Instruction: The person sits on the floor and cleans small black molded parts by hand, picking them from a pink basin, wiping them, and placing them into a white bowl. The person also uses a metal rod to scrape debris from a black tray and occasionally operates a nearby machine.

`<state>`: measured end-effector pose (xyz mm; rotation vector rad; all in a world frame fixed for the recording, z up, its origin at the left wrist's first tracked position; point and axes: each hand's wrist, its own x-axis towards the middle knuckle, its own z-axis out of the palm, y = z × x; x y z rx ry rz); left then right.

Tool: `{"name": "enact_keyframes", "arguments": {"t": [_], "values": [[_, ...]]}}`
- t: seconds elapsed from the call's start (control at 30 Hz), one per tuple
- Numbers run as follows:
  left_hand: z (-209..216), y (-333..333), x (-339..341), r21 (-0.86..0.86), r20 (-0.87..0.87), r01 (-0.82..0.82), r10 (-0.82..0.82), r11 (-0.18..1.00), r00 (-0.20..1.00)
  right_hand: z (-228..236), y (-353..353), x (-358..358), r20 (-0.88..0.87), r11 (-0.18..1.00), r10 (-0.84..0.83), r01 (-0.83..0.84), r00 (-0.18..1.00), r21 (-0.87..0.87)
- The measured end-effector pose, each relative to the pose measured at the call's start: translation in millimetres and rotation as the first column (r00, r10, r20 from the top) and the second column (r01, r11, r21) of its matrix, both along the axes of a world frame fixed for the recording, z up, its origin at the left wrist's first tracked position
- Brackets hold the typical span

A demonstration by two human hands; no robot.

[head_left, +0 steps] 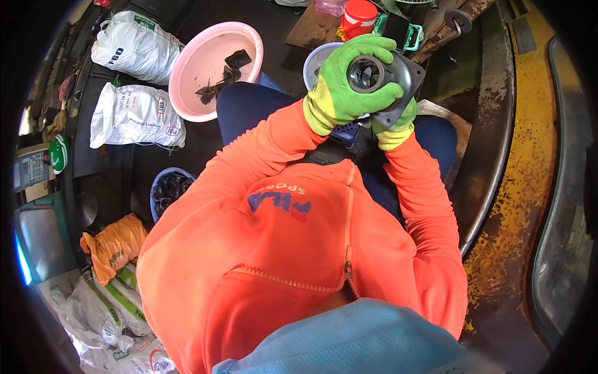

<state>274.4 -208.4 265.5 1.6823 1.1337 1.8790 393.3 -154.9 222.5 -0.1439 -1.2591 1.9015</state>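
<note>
In front of my chest, both hands in green gloves with yellow cuffs hold a black flanged part (409, 76). It has a squarish plate with corner holes and a raised round collar. My left hand (349, 84) is closed round the collar, its fingers over the top and the thumb below. My right hand (397, 128) grips the plate from underneath, its fingers mostly hidden behind the part. Just beyond my left hand, partly covered by it, sits a pale blue basin (311, 63). Below the hands, a blue perforated basket (346, 133) shows between my legs.
At the far left, a pink basin (180, 81) holds several dark pieces. White sacks (136, 115) lie beside it. A blue basin of black parts (154, 198) stands by my left elbow. A red lidded container (360, 17) stands ahead. Yellow rusty machinery (529, 156) borders my right.
</note>
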Motion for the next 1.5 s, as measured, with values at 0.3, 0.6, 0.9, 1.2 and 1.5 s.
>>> {"name": "enact_keyframes", "arguments": {"t": [0.3,0.6,0.9,1.2,1.5], "values": [[13,1,-17,0.082,-0.239,0.142,-0.119,0.987,0.964,34,6,12,0.098,0.409,-0.479,0.123,0.873,0.904],[16,-1,-27,-0.069,-0.234,0.462,-0.465,0.884,0.854,29,-2,26,0.295,0.495,-0.296,-0.118,0.908,0.861],[19,7,-27,-0.160,-0.122,0.885,-0.899,0.437,0.421,-9,-19,40,0.517,0.866,0.097,-0.328,0.851,0.378],[21,9,-34,-0.251,-0.137,0.224,-0.264,0.942,0.955,15,17,11,0.291,0.750,-0.379,0.107,0.879,0.653],[2,3,-11,0.188,-0.289,0.069,-0.012,0.980,0.957,13,1,19,0.236,0.579,-0.475,0.099,0.848,0.809]]}}
